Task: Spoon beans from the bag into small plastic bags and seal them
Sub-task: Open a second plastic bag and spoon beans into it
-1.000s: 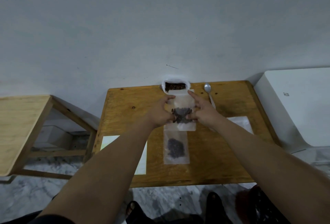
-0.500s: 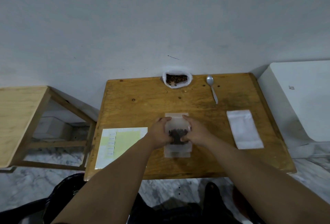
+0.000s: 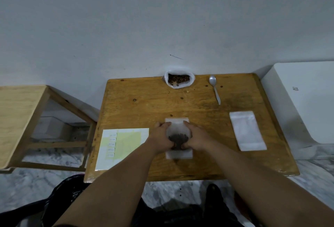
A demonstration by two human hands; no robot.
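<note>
Near the middle of the wooden surface (image 3: 144, 103), toward its near edge, the left hand (image 3: 161, 137) and right hand (image 3: 197, 138) hold a small translucent plastic bag (image 3: 178, 129) between them, fingers curled round its sides. Dark beans (image 3: 178, 138) sit low inside it. A flat pale packet (image 3: 179, 154) lies beneath.

At the far edge stands an open white bag of brown beans (image 3: 179, 80), with a metal spoon (image 3: 215, 89) just to its right. A stack of empty white bags (image 3: 247, 131) lies by the right edge. A white-and-yellow paper sheet (image 3: 122, 145) covers the near-left corner; its print is too small to read.
</note>
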